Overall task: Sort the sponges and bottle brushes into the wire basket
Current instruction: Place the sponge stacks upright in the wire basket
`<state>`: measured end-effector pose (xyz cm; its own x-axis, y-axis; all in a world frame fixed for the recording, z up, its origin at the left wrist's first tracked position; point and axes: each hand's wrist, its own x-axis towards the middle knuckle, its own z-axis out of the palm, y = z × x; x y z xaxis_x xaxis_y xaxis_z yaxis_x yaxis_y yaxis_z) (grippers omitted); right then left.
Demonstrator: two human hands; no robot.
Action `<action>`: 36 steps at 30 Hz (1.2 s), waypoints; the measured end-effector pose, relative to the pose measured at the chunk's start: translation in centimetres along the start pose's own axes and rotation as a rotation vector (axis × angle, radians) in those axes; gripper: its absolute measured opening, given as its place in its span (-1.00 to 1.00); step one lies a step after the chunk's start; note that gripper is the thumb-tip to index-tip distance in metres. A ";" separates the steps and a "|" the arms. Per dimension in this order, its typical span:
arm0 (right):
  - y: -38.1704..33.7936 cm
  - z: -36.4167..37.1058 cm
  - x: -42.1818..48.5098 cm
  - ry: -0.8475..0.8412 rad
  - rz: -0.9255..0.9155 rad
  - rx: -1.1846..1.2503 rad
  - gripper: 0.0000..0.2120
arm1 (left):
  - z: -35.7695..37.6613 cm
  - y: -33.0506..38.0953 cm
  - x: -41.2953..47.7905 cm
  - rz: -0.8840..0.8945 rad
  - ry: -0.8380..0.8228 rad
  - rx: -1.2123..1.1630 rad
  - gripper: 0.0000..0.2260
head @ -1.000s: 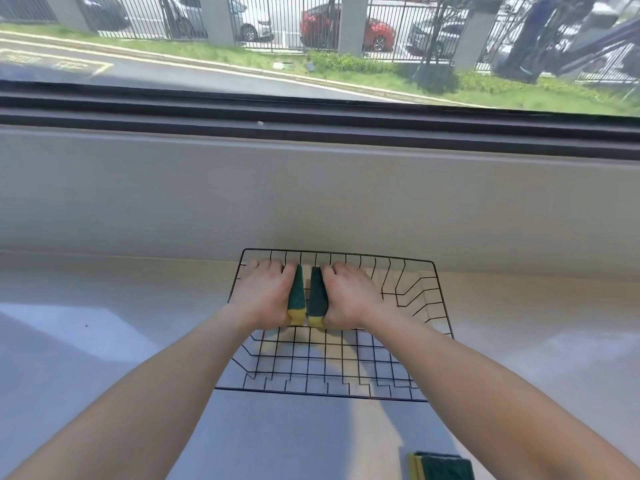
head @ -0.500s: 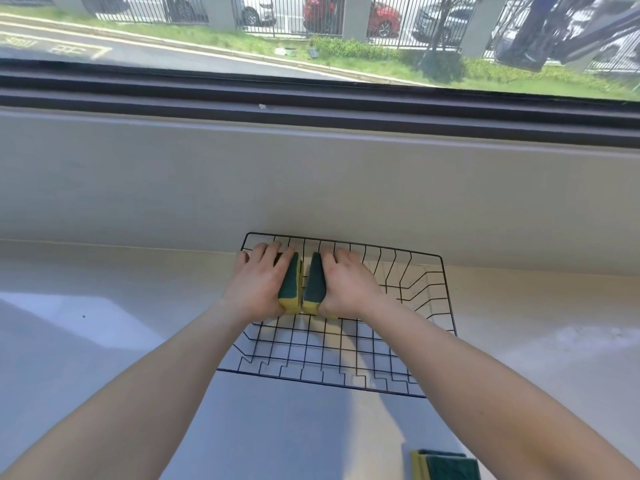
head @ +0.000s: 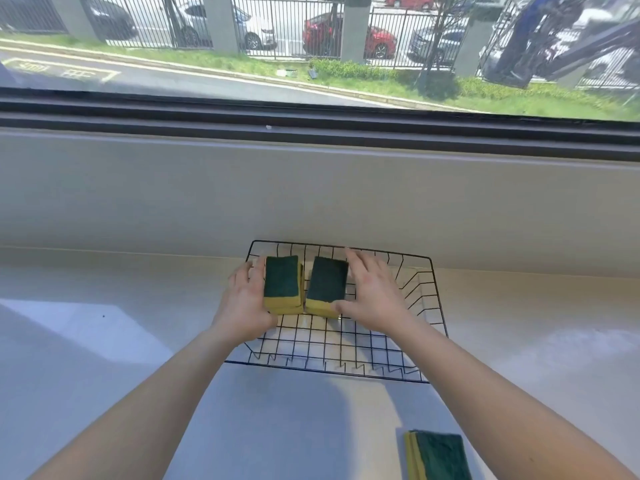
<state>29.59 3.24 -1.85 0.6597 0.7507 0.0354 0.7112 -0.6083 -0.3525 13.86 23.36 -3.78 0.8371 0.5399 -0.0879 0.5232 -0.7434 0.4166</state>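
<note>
wire basket [head: 329, 373] holds left sponge [head: 281, 280] beside right sponge [head: 327, 279] at its far left, flanked by left hand [head: 244, 303] and right hand [head: 375, 299], both slack, gripping nothing; light, squashy, likely best pinched by the yellow sides.

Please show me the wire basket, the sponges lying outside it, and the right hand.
wire basket [head: 418, 292]: head view, on its right side wall.
sponges outside the basket [head: 441, 455]: head view, on the green top face.
right hand [head: 375, 299]: head view, on the back of the hand.
</note>
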 end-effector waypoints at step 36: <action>4.5 -0.2 -28.8 -0.178 0.746 0.796 -0.46 | 10.5 17.6 -22.5 -0.374 -0.480 -0.795 -0.46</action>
<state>13.83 -21.22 -4.33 0.7677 0.3300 -0.5493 -0.2524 -0.6322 -0.7325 5.88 -6.02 -3.98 0.7082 0.3377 -0.6200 0.6542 0.0161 0.7561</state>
